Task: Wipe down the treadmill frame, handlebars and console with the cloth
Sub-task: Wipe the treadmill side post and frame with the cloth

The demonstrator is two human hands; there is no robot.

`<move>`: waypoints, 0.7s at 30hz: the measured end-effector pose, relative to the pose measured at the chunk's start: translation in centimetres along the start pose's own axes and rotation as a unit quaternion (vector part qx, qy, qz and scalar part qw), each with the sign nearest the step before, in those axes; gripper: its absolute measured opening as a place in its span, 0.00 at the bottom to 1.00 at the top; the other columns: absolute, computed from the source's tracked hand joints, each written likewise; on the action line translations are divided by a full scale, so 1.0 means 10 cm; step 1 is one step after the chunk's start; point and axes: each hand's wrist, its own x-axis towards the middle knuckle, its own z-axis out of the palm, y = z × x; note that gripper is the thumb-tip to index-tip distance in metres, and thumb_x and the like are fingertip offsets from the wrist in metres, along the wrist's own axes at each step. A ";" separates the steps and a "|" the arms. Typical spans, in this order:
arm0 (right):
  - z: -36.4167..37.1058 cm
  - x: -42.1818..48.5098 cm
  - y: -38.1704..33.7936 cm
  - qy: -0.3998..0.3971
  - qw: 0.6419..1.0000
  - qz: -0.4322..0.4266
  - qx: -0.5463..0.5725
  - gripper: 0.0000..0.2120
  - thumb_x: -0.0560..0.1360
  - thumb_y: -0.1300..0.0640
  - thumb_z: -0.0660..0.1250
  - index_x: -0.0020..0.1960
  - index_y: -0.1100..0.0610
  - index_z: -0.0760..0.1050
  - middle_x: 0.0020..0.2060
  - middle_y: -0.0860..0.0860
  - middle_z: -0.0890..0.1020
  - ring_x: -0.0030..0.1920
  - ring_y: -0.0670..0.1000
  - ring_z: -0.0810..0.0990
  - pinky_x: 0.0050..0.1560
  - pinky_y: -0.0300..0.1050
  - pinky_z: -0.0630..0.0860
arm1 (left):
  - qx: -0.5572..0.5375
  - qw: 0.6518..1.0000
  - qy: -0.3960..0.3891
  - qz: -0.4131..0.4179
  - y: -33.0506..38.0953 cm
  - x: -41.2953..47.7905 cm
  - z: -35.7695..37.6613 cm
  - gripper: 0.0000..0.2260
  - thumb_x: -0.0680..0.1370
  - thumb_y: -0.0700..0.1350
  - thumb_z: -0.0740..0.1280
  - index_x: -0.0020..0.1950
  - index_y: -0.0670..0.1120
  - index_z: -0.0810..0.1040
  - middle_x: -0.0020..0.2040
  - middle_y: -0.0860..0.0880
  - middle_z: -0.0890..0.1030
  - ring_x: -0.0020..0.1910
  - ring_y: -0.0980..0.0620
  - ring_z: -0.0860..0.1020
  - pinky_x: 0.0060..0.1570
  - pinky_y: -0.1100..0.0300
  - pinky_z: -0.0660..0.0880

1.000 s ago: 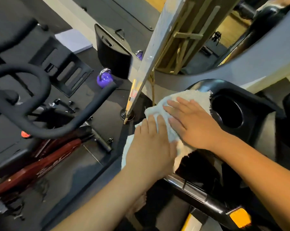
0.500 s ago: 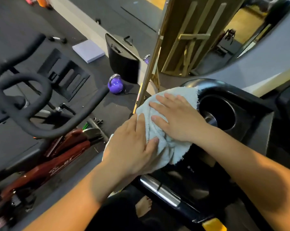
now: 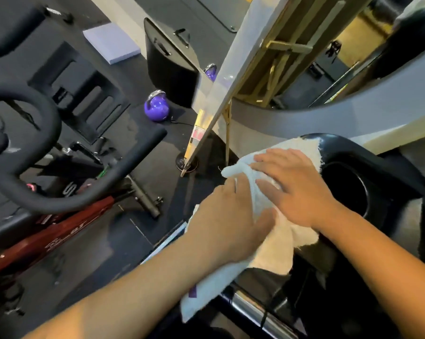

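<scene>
Both hands (image 3: 231, 221) press cloth (image 3: 277, 250) on console (image 3: 377, 167)

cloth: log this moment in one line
step: console wipe | cloth: on console beside cup holder | left hand: presses cloth | right hand: flat on cloth

Bare hands and forearms, seen from above.
The left hand (image 3: 231, 216) and right hand (image 3: 297, 189) both show their backs, the knuckles faintly ridged and the fingertips softened by blur, so the nails cannot be made out. The left forearm (image 3: 133, 289) and right forearm (image 3: 377, 253) are uncovered from the wrist to the picture's edge. Both are smooth, each with a band of shadow along one side.
</scene>
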 end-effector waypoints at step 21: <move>-0.04 0.22 -0.08 -0.024 0.995 0.100 -0.004 0.21 0.79 0.45 0.51 0.61 0.47 0.78 0.63 0.44 0.75 0.72 0.49 0.64 0.75 0.53 0.50 | -0.318 0.931 -0.180 0.012 -0.53 0.47 0.14 0.36 0.77 0.69 0.56 0.78 0.48 0.56 0.76 0.46 0.63 0.74 0.46 0.63 0.71 0.49 0.62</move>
